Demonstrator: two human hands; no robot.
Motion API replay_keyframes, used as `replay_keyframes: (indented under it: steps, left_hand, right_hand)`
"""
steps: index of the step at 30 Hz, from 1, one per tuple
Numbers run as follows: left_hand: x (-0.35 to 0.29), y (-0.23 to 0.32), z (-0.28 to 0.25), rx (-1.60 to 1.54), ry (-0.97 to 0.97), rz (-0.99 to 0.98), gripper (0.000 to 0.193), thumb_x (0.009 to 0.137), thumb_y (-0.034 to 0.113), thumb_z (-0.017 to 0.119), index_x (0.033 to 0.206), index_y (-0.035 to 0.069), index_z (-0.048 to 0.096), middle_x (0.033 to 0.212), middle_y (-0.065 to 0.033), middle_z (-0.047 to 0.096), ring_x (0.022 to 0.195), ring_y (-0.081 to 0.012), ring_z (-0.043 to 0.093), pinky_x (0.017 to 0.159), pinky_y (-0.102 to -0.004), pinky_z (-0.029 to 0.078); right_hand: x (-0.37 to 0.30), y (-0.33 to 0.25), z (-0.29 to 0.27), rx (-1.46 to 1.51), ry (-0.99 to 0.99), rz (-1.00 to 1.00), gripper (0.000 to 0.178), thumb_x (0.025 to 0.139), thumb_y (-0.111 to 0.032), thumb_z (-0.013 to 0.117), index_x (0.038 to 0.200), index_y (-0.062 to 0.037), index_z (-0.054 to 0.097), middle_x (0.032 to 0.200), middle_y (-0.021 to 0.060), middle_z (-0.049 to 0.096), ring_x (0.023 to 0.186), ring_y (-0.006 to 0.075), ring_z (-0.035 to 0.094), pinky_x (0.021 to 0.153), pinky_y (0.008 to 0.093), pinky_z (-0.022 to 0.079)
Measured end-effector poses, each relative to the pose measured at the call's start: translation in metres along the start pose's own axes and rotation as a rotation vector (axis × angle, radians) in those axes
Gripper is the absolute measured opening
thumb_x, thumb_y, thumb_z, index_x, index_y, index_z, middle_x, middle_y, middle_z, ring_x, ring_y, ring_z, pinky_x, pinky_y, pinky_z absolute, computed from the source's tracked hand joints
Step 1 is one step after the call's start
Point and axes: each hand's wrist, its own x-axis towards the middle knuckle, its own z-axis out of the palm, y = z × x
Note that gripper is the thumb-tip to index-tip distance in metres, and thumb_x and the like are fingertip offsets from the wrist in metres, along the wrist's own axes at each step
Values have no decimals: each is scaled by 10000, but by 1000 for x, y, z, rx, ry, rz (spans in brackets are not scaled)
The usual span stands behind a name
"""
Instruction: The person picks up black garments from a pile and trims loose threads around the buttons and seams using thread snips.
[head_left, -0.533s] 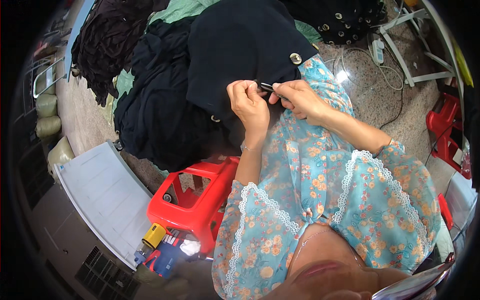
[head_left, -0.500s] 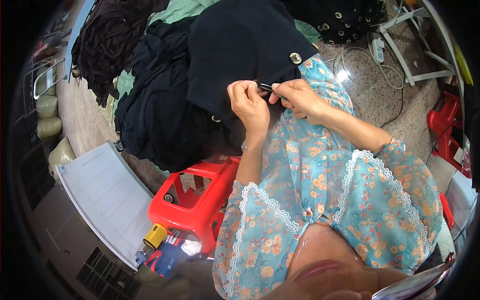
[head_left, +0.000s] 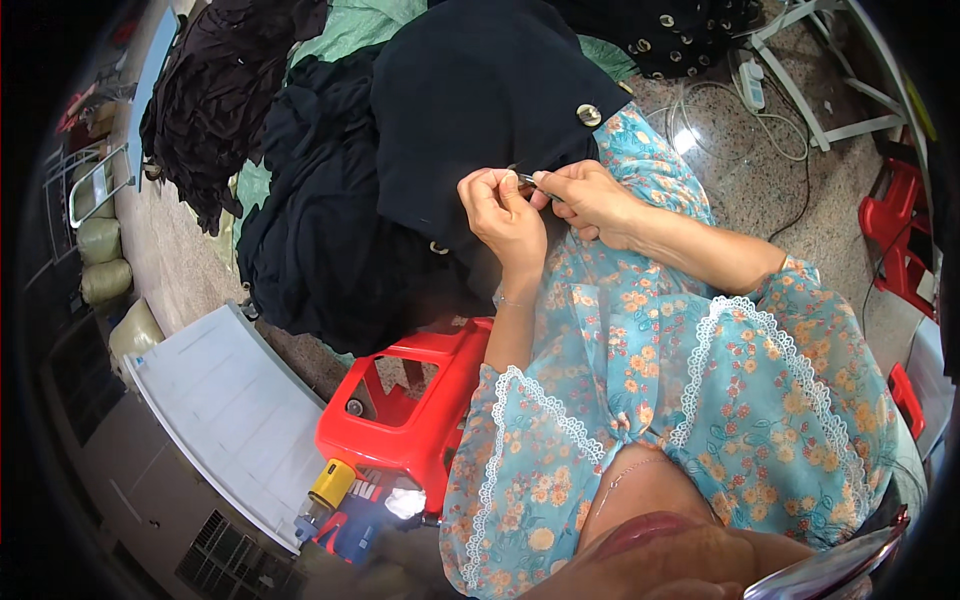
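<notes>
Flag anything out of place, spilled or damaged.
The cords lie in loose loops on the floor beside the power strip, so they look untidy. The dark clothes are rumpled in a heap. I see no damage; the bright floor patch looks like glare, not a spill.

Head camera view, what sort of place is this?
Probably a garment workroom: a heap of crumpled black fabric, navy cloth with a round button-like disc, and black cloth dotted with similar discs.

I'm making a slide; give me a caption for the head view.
Right hand grips small tool beside left hand, above dark cloth.
</notes>
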Motion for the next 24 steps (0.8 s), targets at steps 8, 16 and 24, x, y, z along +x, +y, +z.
replay_keyframes:
  steps: [8,16,24]
  left_hand:
    - [1,5,-1,15,-2,22,90,901,18,567,822,-20,547,911,-111,546,722,-203,582,640,-317,498]
    - [13,7,-27,-51,14,-75,229,971,154,546,828,-21,511,702,-87,527,647,-140,580,506,-223,482]
    - [43,52,41,110,-265,500,292,737,28,754,1012,18,658,990,-114,548,773,-235,566,646,-335,498]
  right_hand:
    - [3,7,-5,114,-57,-29,364,967,-340,516,802,-26,594,520,-60,357,402,35,240,367,230,170]
    - [-25,1,-39,271,-36,-137,421,960,-422,512,857,-26,611,560,-45,391,396,32,234,363,216,178]
    - [-10,13,-78,517,295,-443,419,959,-476,515,942,-65,590,596,-43,408,413,31,262,377,196,222]
